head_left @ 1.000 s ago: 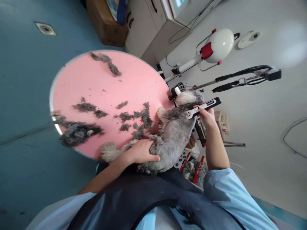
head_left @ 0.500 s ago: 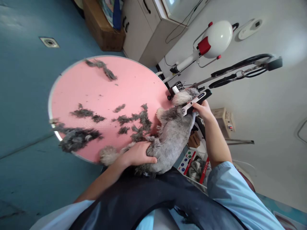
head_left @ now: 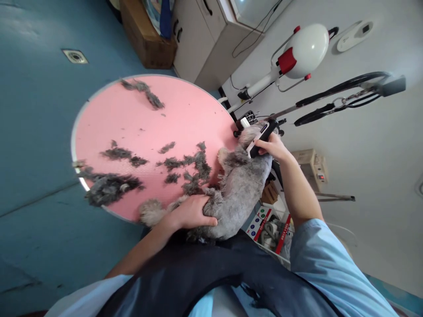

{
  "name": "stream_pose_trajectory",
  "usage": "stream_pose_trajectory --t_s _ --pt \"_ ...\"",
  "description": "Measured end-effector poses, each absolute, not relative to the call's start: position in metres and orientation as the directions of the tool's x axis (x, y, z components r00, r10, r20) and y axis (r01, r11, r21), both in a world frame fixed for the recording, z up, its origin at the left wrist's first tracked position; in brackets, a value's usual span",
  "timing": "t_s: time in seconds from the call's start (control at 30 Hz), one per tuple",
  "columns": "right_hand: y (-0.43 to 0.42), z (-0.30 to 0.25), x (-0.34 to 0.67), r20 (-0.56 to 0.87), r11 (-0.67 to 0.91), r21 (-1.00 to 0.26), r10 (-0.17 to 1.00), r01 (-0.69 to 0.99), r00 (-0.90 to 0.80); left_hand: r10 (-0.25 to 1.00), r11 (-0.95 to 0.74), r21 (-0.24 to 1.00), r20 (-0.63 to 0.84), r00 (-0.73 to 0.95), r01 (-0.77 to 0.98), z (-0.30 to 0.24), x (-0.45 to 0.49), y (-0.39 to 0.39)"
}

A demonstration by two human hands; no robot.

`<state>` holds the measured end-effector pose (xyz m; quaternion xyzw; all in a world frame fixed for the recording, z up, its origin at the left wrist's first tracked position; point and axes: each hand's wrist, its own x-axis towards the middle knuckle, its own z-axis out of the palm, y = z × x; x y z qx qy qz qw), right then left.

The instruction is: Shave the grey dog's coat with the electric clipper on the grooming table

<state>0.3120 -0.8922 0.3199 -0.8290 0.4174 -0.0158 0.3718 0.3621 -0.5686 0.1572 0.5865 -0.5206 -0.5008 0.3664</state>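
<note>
A grey dog (head_left: pixel 243 193) with short-cut fur is on a round pink grooming table (head_left: pixel 172 114), its rear against my dark apron. My left hand (head_left: pixel 194 212) grips the dog's hindquarters, the thumb across its back and the fingers hidden beneath. In my right hand (head_left: pixel 272 147) is a black and white hair clipper (head_left: pixel 261 140). Its head end touches or nearly touches the fur near the dog's shoulder and neck. The clipper and my hand partly cover the dog's head.
Tufts of cut grey fur (head_left: pixel 114 189) lie on the table. Beyond its far right edge are a white and red lamp-like device (head_left: pixel 306 50) and a metal arm with black straps (head_left: pixel 330 103). A cardboard box (head_left: pixel 148 44) and a cabinet (head_left: pixel 198 39) stand behind. An open box (head_left: pixel 269 229) sits below right.
My right hand has moved the clipper slightly left and turned it steeper over the dog's neck. My left hand keeps its grip. The whole view has shifted a little.
</note>
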Motion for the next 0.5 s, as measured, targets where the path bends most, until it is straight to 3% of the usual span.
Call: stream_pose_trajectory --t_s 0.13,0.2,0.43,0.5 --pt "-0.897 0.328 0.31 -0.047 -0.454 -0.64 -0.783 -0.62 0.621 -0.977 -0.195 0.953 -0.209 -0.038 -0.233 0.157 0.363 -0.568" --pt "-0.897 0.33 0.309 0.005 -0.492 -0.607 -0.788 -0.624 0.616 -0.977 -0.195 0.954 -0.208 -0.036 -0.23 0.157 0.364 -0.568" --pt "-0.869 0.32 0.322 -0.267 -0.457 -0.562 -0.688 -0.689 0.675 -0.977 -0.19 0.954 -0.207 -0.052 -0.233 0.158 0.364 -0.569" --pt "-0.871 0.322 0.323 -0.226 -0.466 -0.569 -0.703 -0.677 0.674 -0.974 -0.197 0.948 -0.218 -0.059 -0.25 0.158 0.364 -0.569"
